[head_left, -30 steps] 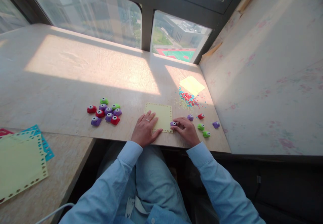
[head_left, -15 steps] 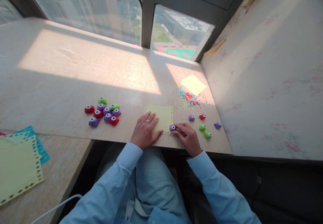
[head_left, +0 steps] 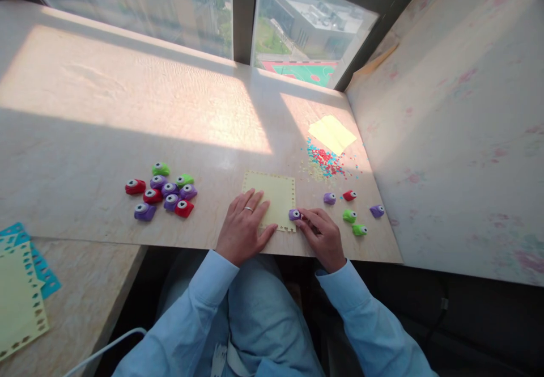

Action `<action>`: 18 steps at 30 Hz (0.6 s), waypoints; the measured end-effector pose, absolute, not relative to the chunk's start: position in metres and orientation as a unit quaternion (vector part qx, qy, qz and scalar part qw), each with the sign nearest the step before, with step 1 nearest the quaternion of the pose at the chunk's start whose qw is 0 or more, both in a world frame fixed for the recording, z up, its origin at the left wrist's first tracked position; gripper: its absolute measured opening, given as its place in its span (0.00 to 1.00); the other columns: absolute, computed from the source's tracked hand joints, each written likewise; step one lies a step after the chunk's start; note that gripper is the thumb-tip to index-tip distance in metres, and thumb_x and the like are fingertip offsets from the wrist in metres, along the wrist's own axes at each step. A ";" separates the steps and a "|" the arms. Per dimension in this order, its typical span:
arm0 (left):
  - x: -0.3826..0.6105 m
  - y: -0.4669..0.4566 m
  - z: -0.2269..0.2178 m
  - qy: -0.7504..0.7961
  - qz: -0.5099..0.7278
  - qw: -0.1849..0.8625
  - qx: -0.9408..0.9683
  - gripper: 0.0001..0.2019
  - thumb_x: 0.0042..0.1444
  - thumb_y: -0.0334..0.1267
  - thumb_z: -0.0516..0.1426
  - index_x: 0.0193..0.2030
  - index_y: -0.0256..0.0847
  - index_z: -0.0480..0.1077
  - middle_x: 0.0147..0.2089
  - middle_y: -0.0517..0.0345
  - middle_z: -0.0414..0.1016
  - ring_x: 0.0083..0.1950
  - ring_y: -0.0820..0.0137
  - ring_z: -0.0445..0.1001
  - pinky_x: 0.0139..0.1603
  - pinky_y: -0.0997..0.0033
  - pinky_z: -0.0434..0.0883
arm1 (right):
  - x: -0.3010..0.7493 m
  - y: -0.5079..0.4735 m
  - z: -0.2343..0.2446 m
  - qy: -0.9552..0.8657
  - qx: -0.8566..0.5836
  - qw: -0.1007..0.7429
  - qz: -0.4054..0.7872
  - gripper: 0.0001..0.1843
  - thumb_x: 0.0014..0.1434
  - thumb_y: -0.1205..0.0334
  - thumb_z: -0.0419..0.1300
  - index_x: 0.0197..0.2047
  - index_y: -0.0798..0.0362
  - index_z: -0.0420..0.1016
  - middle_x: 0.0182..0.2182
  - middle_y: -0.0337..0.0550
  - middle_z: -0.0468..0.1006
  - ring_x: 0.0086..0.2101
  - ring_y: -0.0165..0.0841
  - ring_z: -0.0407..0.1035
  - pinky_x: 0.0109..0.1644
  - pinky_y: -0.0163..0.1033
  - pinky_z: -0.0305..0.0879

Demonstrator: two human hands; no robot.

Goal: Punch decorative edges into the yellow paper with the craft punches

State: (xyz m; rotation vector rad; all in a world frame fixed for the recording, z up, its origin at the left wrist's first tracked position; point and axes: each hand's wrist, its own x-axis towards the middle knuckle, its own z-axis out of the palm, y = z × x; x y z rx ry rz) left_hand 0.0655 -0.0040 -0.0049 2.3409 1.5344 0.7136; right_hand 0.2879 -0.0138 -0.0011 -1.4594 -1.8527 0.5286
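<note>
A pale yellow paper square [head_left: 272,194] with punched holes round its border lies near the front edge of the marble ledge [head_left: 127,110]. My left hand [head_left: 244,227] rests flat on its lower left part, fingers spread, a ring on one finger. My right hand [head_left: 322,237] has its fingers closed on a small purple paper punch [head_left: 294,215] that sits at the sheet's lower right edge.
A cluster of several red, purple and green punches [head_left: 164,191] lies to the left. More punches [head_left: 352,215] sit right of my right hand. Coloured paper confetti [head_left: 325,161] and a yellow sheet [head_left: 332,134] lie behind. Punched sheets [head_left: 19,297] rest on a lower table, left.
The camera tilted down and the view shifted. My right hand with the purple punch slid slightly along the sheet's right edge toward its lower corner. The left hand stayed flat.
</note>
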 end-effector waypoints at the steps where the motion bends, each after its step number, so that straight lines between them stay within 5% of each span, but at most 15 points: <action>1: 0.066 -0.004 -0.005 0.528 0.244 0.126 0.804 0.23 0.60 0.49 0.56 0.58 0.41 0.69 0.66 0.44 0.65 0.70 0.51 0.57 0.69 0.45 0.57 | 0.288 -0.015 0.000 -0.717 -0.565 0.352 0.206 0.13 0.63 0.58 0.60 0.49 0.47 0.79 0.35 0.44 0.76 0.32 0.34 0.71 0.38 0.40 0.72; 18: 0.066 -0.005 0.000 0.526 0.243 0.106 0.808 0.22 0.61 0.47 0.55 0.58 0.37 0.69 0.66 0.42 0.66 0.70 0.52 0.58 0.68 0.46 0.59 | 0.287 -0.019 0.002 -0.718 -0.556 0.367 0.202 0.13 0.62 0.63 0.61 0.50 0.47 0.79 0.33 0.43 0.77 0.32 0.33 0.72 0.36 0.38 0.71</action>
